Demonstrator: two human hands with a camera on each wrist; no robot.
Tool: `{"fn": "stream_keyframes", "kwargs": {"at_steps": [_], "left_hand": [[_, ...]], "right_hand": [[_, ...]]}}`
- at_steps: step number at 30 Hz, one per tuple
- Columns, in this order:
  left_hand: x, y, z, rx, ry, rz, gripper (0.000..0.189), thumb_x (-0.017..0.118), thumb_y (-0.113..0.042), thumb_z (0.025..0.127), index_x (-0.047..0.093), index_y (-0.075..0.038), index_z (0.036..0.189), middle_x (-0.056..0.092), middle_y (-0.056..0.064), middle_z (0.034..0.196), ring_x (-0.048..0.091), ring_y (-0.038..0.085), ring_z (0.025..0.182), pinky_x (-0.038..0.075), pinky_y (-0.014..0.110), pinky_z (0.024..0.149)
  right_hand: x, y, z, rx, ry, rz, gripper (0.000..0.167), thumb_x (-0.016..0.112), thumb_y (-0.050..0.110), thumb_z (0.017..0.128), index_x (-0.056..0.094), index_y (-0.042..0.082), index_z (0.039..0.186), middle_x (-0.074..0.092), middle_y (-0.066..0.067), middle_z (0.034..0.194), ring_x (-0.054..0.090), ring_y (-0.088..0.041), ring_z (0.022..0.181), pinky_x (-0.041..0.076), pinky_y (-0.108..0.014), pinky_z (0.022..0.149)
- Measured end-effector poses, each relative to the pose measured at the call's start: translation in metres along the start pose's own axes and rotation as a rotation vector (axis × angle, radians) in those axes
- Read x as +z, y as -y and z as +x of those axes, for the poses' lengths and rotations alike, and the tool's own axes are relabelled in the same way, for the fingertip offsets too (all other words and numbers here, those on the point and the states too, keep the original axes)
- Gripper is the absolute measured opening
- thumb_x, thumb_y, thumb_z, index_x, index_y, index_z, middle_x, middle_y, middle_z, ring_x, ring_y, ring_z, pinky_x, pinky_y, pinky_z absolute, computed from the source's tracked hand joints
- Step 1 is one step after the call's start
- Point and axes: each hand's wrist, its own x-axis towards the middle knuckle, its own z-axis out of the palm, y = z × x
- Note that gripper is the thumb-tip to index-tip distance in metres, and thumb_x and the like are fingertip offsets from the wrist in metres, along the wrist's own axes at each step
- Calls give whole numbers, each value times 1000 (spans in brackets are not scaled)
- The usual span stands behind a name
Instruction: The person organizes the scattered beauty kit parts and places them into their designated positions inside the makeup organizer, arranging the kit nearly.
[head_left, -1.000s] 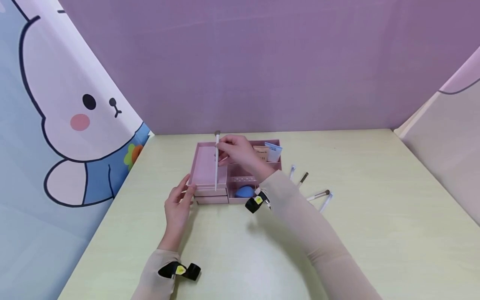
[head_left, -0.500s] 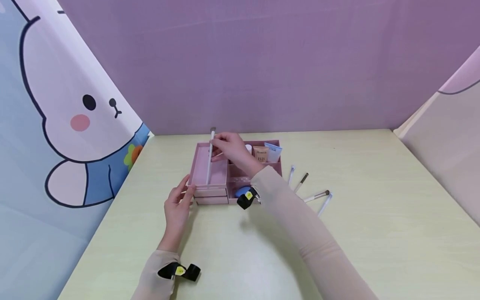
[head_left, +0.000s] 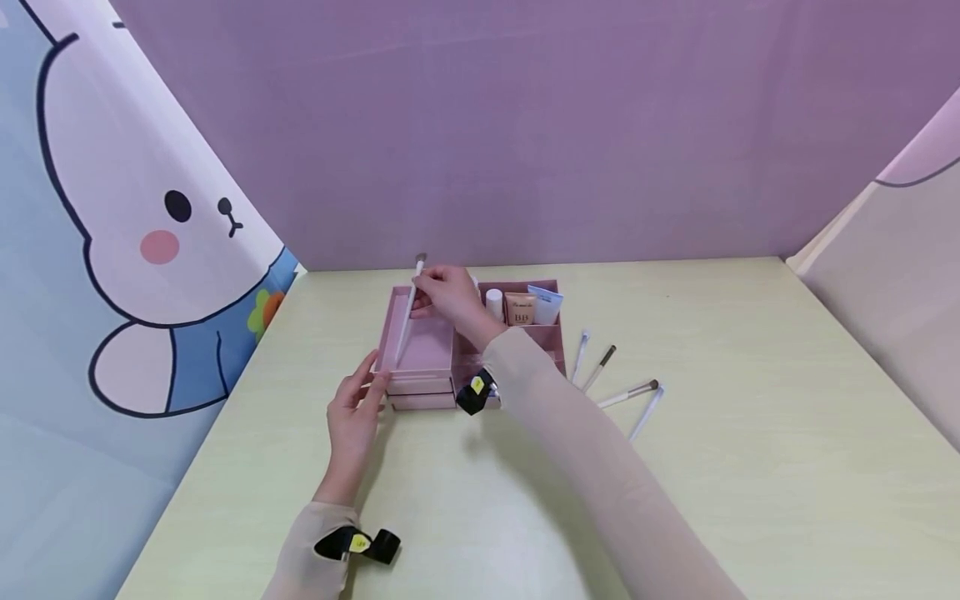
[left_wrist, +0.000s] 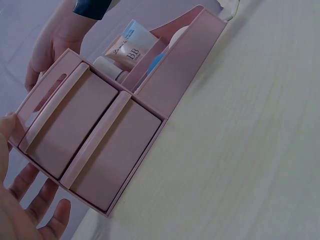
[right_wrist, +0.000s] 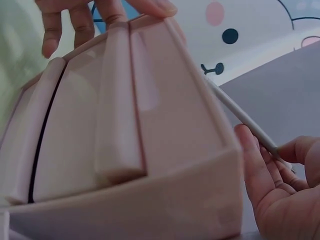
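My right hand pinches a slim white makeup brush over the left part of a pink makeup organizer. The brush stands tilted, dark bristles up, its lower end over the recessed top. In the right wrist view its white handle runs between thumb and fingers. My left hand touches the organizer's front left corner, thumb on the upper edge and fingers loosely spread along the side. Two drawer fronts show in the left wrist view. The right forearm hides part of the right compartments.
In the organizer's back right compartment stand a white-capped bottle, a tan BB tube and a pale blue tube. Several brushes lie on the table right of it. A purple backdrop rises behind.
My right hand has moved left with the brush, which has gone from nearly upright to tilted, its lower end now further left. The white-capped bottle has come into view. The left hand stays put.
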Motion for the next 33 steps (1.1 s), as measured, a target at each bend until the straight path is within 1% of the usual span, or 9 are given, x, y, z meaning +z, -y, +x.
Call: {"fn": "stream_keyframes", "kwargs": {"at_steps": [2,5,9,12,15,18,21,24,33], "left_hand": [[0,0,0,-1,-3,-1,38,65,-10,98,62,-8,136,56,-9,94,57,2,78,54,16,65],[0,-10,-3,11,2,1,38,64,-7,97,61,-3,135,55,-8,93,56,1,76,54,16,64],[0,-17,-6,24,9,-5,37,64,-6,98,60,-1,135,55,-7,93,55,1,76,53,17,64],[0,-10,-3,19,2,-3,38,65,-9,98,62,-6,135,56,-7,94,55,1,77,53,16,65],[0,-1,0,22,-4,6,38,65,-12,98,63,-9,135,56,-6,95,56,3,78,54,17,65],[1,3,1,37,-5,0,38,66,-13,98,63,-10,135,56,-5,95,57,4,79,54,17,65],[1,5,2,35,1,-1,37,66,-14,98,63,-10,135,56,-5,95,57,5,79,54,17,65],[1,6,2,26,12,-1,38,65,-15,98,63,-11,136,56,-5,96,57,5,80,55,18,67],[1,8,3,35,18,10,38,64,-15,99,63,-11,136,56,-4,96,56,5,80,55,18,67]], "right_hand": [[2,-2,1,-2,0,-58,22,56,5,101,62,-14,112,62,-13,80,63,-17,65,62,-33,67],[3,-4,2,-4,3,-172,22,56,5,100,67,-11,111,67,-16,80,64,-16,62,61,-30,65],[4,-4,5,28,47,-242,26,55,5,99,66,-12,115,70,-22,85,66,-17,59,61,-30,63],[5,-2,6,81,81,-236,28,55,5,99,64,-14,117,69,-24,84,66,-20,58,61,-32,61],[6,0,6,122,94,-270,27,56,7,100,64,-13,115,69,-22,79,66,-21,56,61,-33,59],[7,1,7,143,109,-313,24,57,8,99,64,-13,108,68,-21,75,66,-22,54,60,-33,57],[9,2,6,148,121,-375,21,58,7,98,66,-12,95,67,-20,72,66,-22,52,60,-33,56],[10,2,6,150,130,-431,23,59,8,98,67,-11,88,68,-19,71,66,-21,52,60,-32,55],[9,4,4,153,157,-446,24,60,11,99,67,-12,96,68,-20,75,68,-23,57,61,-33,58]]}}
